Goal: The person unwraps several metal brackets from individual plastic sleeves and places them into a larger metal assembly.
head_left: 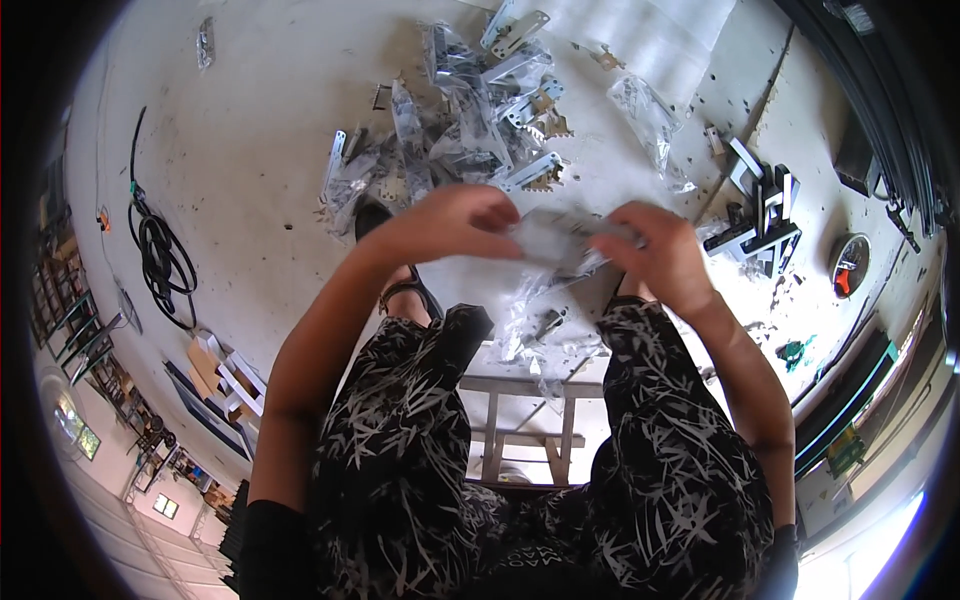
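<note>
- Currently, clear bag [553, 238] is gripped by right hand [655, 245]; left hand [462, 225] curled beside it, grip unclear.
- Bag apparently being handled; steady hold likely needed next.

Between the left hand [455, 225] and the right hand [662, 248] I see a plastic bag [553, 240]. On the floor [270, 130] before the left hand lies a heap of bagged brackets [470, 115]; before the right hand, another bag [648, 118] lies apart. To the right of this hand is a stack of bars [772, 217], then a round bowl [852, 250]. A coiled cable [152, 237] lies well left of the left hand.
</note>
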A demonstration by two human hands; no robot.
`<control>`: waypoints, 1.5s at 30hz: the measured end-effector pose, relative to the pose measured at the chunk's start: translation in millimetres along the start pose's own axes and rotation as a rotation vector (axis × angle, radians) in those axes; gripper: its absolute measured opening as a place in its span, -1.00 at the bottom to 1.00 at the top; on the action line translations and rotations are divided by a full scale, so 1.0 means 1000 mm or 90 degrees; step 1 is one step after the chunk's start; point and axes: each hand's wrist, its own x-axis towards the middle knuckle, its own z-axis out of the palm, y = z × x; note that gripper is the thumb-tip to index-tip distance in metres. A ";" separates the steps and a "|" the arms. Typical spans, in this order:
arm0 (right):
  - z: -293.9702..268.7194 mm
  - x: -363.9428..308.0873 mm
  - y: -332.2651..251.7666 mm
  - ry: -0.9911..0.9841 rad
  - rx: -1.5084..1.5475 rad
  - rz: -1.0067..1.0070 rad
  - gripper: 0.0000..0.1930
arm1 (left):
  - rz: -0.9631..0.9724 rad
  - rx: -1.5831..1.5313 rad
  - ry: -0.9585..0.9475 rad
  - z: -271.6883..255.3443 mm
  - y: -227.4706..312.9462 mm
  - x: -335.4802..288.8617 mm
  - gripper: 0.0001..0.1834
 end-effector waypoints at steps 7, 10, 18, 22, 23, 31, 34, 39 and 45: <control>-0.003 -0.019 0.019 0.009 0.401 0.385 -0.67 | 0.091 -0.349 0.122 -0.008 -0.013 -0.008 -0.57; 0.001 -0.020 0.011 0.045 0.482 0.519 -0.60 | 0.159 -0.548 0.130 0.003 -0.003 -0.012 -0.58; 0.038 -0.043 0.037 0.017 0.761 0.601 -0.52 | 0.150 -0.629 0.237 0.009 0.004 -0.004 -0.70; 0.052 -0.037 0.047 -0.050 0.832 0.561 -0.56 | 0.166 -0.502 0.322 0.009 -0.007 -0.007 -0.79; 0.044 -0.050 0.054 -0.062 0.933 0.586 -0.57 | 0.186 -0.471 0.295 0.012 0.001 0.000 -0.80; 0.058 -0.049 0.083 -0.282 0.795 0.619 -0.70 | 0.243 -0.494 0.220 0.024 0.034 -0.017 -0.86; 0.024 -0.016 0.033 0.000 0.257 0.292 -0.69 | 0.269 -0.522 0.127 0.029 0.033 -0.019 -0.85; -0.011 0.021 -0.056 0.060 0.271 -0.016 -0.73 | 0.213 -0.414 0.082 0.025 0.030 -0.024 -0.82; -0.018 0.031 -0.054 0.074 0.095 -0.120 -0.90 | 0.203 -0.180 0.191 0.016 0.035 -0.029 -0.86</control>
